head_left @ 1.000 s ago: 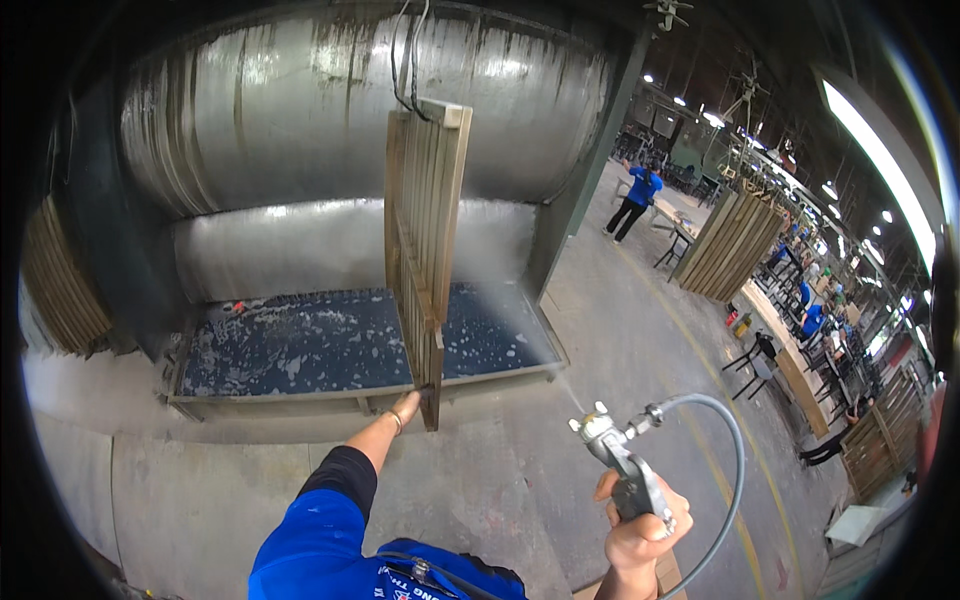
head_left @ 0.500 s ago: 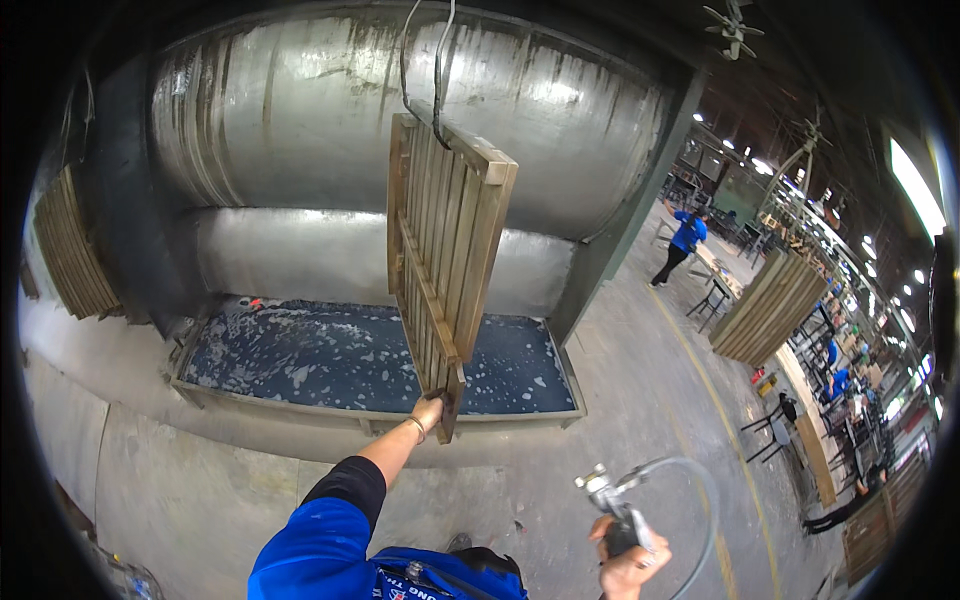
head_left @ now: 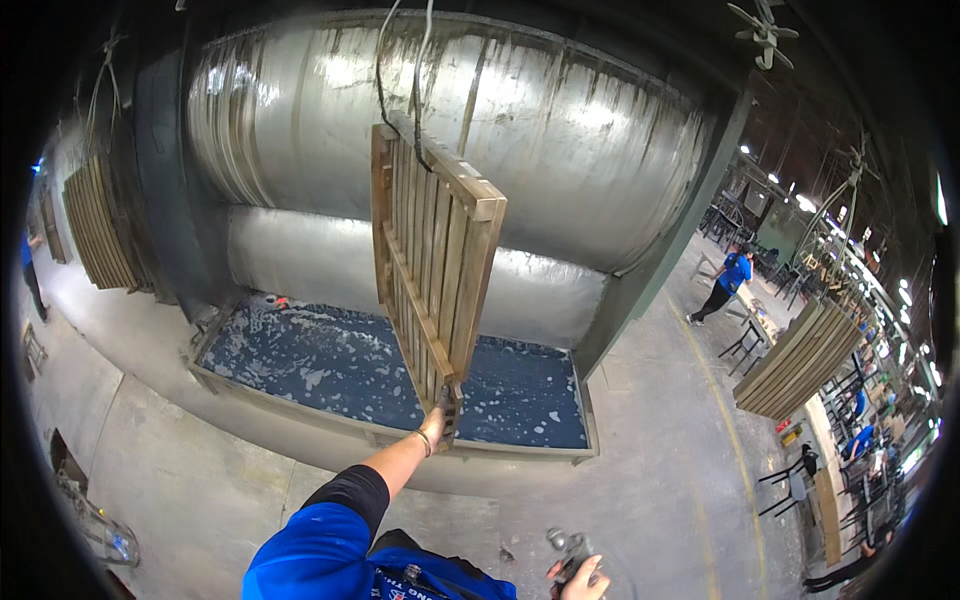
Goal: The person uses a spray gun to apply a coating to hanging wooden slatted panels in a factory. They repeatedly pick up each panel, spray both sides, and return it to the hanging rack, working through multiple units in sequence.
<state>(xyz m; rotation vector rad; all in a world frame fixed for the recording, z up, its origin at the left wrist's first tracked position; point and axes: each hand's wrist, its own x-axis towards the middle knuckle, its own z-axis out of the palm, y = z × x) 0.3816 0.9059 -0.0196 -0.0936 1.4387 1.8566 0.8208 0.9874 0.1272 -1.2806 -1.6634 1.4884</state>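
In front of me a slatted wooden panel [head_left: 412, 285] hangs upright from two cords [head_left: 416, 95], turned nearly edge-on. My left hand [head_left: 436, 428] is closed on its bottom corner at the end of my outstretched arm. Low at the right, my right hand [head_left: 588, 580] is wrapped around a spray gun [head_left: 570, 548], smeared by motion. The gun is well apart from the panel. My right forearm is out of view.
Behind the panel stands a curved metal booth wall [head_left: 560, 120] above a trough [head_left: 330, 428] of dark blue, foam-flecked liquid. More slatted panels hang at the left [head_left: 98, 225] and right [head_left: 800, 360]. A co-worker in blue [head_left: 735, 272] stands beyond a yellow floor line [head_left: 735, 430].
My right hand and the spray gun have moved down and left toward the lower edge. The panel has turned slightly, with my left hand still on it. The whole view has shifted.
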